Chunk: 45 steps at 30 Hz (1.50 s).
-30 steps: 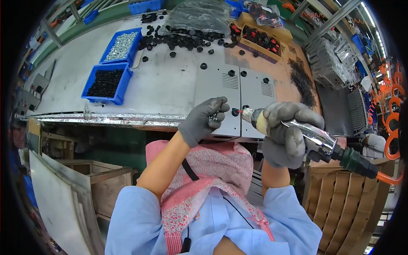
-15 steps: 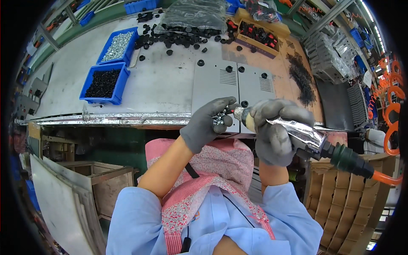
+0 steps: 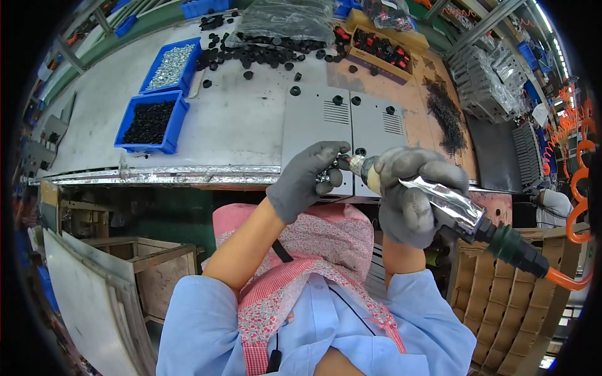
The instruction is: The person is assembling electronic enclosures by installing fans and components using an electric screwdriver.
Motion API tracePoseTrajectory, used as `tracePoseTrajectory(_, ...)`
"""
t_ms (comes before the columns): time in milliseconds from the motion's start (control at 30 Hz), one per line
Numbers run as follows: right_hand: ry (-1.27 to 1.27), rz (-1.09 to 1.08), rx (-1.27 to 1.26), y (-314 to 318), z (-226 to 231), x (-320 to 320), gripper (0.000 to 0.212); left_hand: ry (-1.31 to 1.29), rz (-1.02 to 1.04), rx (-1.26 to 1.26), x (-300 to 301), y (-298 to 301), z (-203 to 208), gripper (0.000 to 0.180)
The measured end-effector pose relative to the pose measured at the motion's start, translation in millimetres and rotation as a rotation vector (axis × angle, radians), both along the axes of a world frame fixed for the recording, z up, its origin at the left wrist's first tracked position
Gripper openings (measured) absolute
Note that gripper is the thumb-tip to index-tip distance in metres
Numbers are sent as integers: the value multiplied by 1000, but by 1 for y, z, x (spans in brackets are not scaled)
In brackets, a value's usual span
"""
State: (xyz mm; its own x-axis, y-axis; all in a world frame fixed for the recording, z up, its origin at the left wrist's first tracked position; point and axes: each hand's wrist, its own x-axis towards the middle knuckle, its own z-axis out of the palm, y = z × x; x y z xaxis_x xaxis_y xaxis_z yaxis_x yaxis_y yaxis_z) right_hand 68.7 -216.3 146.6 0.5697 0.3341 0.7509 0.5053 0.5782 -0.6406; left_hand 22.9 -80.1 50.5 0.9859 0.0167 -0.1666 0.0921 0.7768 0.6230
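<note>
My left hand [image 3: 300, 182], in a grey glove, is closed around several small shiny metal fasteners [image 3: 323, 175]. Its thumb and forefinger meet at the tip of a pneumatic screwdriver [image 3: 448, 203], where a fastener seems to sit, though the detail is too small to tell. My gloved right hand [image 3: 415, 191] grips the screwdriver's body, which points left, with its orange air hose [image 3: 567, 280] trailing off at the right. Just beyond both hands, two grey metal panels [image 3: 313, 131] with vent slots lie side by side. Black round feet [image 3: 338, 99] stand on them.
At the left of the bench are a blue bin of silver fasteners [image 3: 197, 49] and a blue bin of black parts [image 3: 175, 128]. Loose black feet [image 3: 269, 57] lie at the back, beside a cardboard box [image 3: 379, 64]. A divided carton [image 3: 495, 301] stands at lower right.
My right hand and the screwdriver have shifted slightly right, and the tool's rear end has dipped. The air hose has swung a little. My left hand stays nearly in place.
</note>
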Motion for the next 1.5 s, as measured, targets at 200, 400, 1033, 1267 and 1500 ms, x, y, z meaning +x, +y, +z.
tracePoseTrajectory(200,-4,7,18,2,-4,4,28,-39,-104,76,5,6,-8,46)
tracePoseTrajectory(400,-100,-42,43,1,-2,19,30,39,-53,130,17,22,-9,53)
tracePoseTrajectory(1033,204,-282,-23,76,-47,141,16,183,179,1812,167,59,-48,30)
tracePoseTrajectory(1267,405,-210,-84,106,-69,182,8,180,180,1858,171,59,-51,27)
tracePoseTrajectory(1500,419,-229,-154,111,-76,193,6,218,154,1856,176,59,-51,28)
